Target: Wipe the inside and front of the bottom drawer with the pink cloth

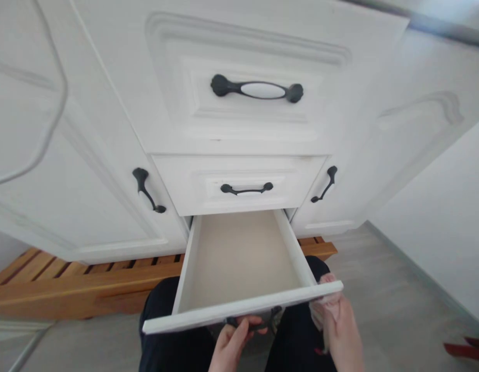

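Observation:
The bottom drawer (239, 309) of a white cabinet stands pulled out, and its inside is bare. My left hand (232, 343) is under the drawer's front panel, fingers curled around its dark handle (258, 325). My right hand (338, 325) is at the drawer's front right corner, closed on a pale pink cloth (326, 305) that touches the panel's edge. My legs in dark trousers are beneath the drawer.
Above are a shut middle drawer (243, 188) and a larger top drawer (258, 90), both with dark handles. Cabinet doors (108, 206) flank them. A wooden slatted base (69, 284) runs below. A white wall (436, 232) is on the right, a red object (466, 349) on the grey floor.

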`<state>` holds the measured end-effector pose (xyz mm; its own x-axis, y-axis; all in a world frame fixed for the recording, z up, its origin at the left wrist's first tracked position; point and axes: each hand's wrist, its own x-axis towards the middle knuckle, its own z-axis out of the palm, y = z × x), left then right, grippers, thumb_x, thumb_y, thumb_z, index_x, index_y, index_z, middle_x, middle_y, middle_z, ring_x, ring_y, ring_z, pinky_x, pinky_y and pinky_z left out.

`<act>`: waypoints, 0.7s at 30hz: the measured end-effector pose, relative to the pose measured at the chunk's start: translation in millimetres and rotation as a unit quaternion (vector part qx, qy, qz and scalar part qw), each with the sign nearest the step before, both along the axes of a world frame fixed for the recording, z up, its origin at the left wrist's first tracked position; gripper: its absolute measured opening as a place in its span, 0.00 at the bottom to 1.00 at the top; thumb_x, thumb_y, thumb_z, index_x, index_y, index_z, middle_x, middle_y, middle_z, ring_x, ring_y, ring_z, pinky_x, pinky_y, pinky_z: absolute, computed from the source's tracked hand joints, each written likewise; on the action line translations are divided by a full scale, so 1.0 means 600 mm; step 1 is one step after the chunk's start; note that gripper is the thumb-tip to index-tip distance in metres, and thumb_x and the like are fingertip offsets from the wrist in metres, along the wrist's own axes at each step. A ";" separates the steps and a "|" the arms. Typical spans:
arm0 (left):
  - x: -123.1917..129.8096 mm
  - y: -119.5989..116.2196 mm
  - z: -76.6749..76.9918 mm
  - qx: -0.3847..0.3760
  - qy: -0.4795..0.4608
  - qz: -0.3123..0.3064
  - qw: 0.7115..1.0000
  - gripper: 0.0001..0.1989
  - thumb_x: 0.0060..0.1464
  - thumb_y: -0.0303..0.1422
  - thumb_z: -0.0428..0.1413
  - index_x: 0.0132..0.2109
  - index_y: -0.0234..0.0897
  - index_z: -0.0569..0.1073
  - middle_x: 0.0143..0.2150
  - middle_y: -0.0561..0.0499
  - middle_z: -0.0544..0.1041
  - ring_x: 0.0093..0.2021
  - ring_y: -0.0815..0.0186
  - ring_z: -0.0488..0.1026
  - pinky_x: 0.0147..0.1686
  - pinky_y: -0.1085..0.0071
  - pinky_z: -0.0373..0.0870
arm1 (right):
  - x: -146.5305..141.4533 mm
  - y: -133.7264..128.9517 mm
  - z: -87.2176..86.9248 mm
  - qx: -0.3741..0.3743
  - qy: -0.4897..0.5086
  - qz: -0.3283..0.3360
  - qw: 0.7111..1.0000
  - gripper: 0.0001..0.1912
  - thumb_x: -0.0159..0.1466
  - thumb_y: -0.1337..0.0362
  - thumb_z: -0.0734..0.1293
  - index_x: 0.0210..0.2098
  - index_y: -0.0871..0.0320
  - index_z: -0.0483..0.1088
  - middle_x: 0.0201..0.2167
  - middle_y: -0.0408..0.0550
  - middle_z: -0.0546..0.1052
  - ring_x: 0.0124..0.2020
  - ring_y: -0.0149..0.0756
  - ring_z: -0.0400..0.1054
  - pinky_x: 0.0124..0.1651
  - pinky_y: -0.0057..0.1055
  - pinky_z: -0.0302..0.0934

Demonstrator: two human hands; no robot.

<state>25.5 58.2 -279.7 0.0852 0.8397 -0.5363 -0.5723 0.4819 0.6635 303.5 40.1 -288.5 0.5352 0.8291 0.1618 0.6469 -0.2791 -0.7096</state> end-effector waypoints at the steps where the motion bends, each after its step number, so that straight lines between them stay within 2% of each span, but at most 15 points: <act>1: 0.001 0.006 -0.001 0.004 0.006 0.001 1.000 0.24 0.37 0.52 0.73 0.24 0.36 0.77 0.37 0.41 0.86 0.38 0.52 0.83 0.41 0.63 0.76 | -0.004 -0.006 -0.002 -0.028 0.033 0.005 0.999 0.28 0.66 0.43 0.60 0.57 0.52 0.70 0.54 0.59 0.78 0.59 0.58 0.71 0.61 0.55 0.66; 4: 0.002 0.038 0.001 0.026 0.010 -0.005 1.000 0.25 0.38 0.53 0.72 0.30 0.34 0.82 0.39 0.41 0.86 0.37 0.54 0.83 0.40 0.64 0.75 | -0.009 -0.019 0.012 -0.085 0.147 0.064 0.983 0.26 0.63 0.41 0.63 0.54 0.46 0.73 0.54 0.52 0.79 0.58 0.57 0.73 0.59 0.51 0.69; 6: 0.002 0.068 0.008 0.046 0.018 -0.017 0.999 0.24 0.42 0.52 0.71 0.34 0.35 0.84 0.41 0.42 0.86 0.40 0.56 0.83 0.42 0.65 0.74 | -0.011 -0.021 0.035 -0.091 0.207 0.128 0.966 0.26 0.62 0.43 0.65 0.56 0.44 0.72 0.55 0.49 0.79 0.59 0.54 0.72 0.61 0.48 0.68; 7: 0.002 0.085 0.013 0.058 0.024 -0.024 0.998 0.24 0.44 0.52 0.70 0.37 0.35 0.84 0.42 0.43 0.85 0.41 0.57 0.82 0.43 0.67 0.73 | -0.013 -0.018 0.048 -0.080 0.217 0.137 0.963 0.26 0.62 0.44 0.65 0.57 0.44 0.71 0.56 0.49 0.78 0.60 0.53 0.71 0.63 0.47 0.66; 8: 0.003 0.103 0.017 0.069 0.029 -0.030 0.997 0.23 0.46 0.51 0.69 0.39 0.35 0.84 0.43 0.43 0.85 0.42 0.59 0.82 0.43 0.68 0.73 | -0.015 -0.012 0.059 -0.062 0.212 0.124 0.967 0.27 0.62 0.43 0.65 0.57 0.45 0.71 0.56 0.50 0.78 0.60 0.53 0.71 0.64 0.47 0.65; 10: 0.006 0.141 0.025 0.076 0.029 -0.021 0.996 0.23 0.46 0.51 0.69 0.39 0.34 0.84 0.42 0.43 0.85 0.42 0.61 0.81 0.43 0.69 0.71 | -0.021 0.009 0.077 -0.014 0.169 0.052 0.984 0.30 0.61 0.42 0.65 0.57 0.50 0.69 0.56 0.54 0.77 0.59 0.55 0.70 0.64 0.49 0.64; 12: 0.011 0.180 0.032 0.070 0.010 -0.006 0.997 0.24 0.44 0.50 0.70 0.40 0.34 0.83 0.40 0.43 0.85 0.40 0.64 0.81 0.39 0.73 0.70 | -0.031 0.040 0.089 0.033 0.131 -0.026 0.990 0.32 0.61 0.41 0.64 0.57 0.54 0.67 0.55 0.58 0.75 0.57 0.57 0.70 0.63 0.52 0.63; 14: 0.017 0.219 0.037 0.052 -0.015 0.011 0.998 0.24 0.46 0.50 0.70 0.40 0.34 0.81 0.34 0.44 0.85 0.38 0.67 0.80 0.35 0.76 0.68 | -0.045 0.076 0.101 0.073 0.124 -0.053 0.988 0.35 0.63 0.42 0.62 0.61 0.57 0.63 0.57 0.61 0.71 0.58 0.57 0.67 0.63 0.52 0.61; 17: 0.026 0.270 0.046 0.023 -0.046 0.031 0.998 0.19 0.55 0.47 0.66 0.41 0.34 0.78 0.30 0.45 0.84 0.36 0.69 0.80 0.31 0.80 0.66 | -0.069 0.140 0.122 0.142 0.108 -0.032 0.983 0.36 0.67 0.45 0.61 0.66 0.60 0.58 0.61 0.64 0.66 0.63 0.56 0.61 0.67 0.54 0.54; 21: 0.027 0.307 0.060 -0.004 -0.089 0.029 0.996 0.15 0.63 0.44 0.58 0.43 0.35 0.74 0.35 0.41 0.85 0.40 0.68 0.81 0.31 0.81 0.66 | -0.098 0.243 0.132 0.208 0.023 -0.011 0.978 0.38 0.68 0.48 0.60 0.70 0.63 0.54 0.63 0.68 0.61 0.67 0.58 0.53 0.68 0.57 0.49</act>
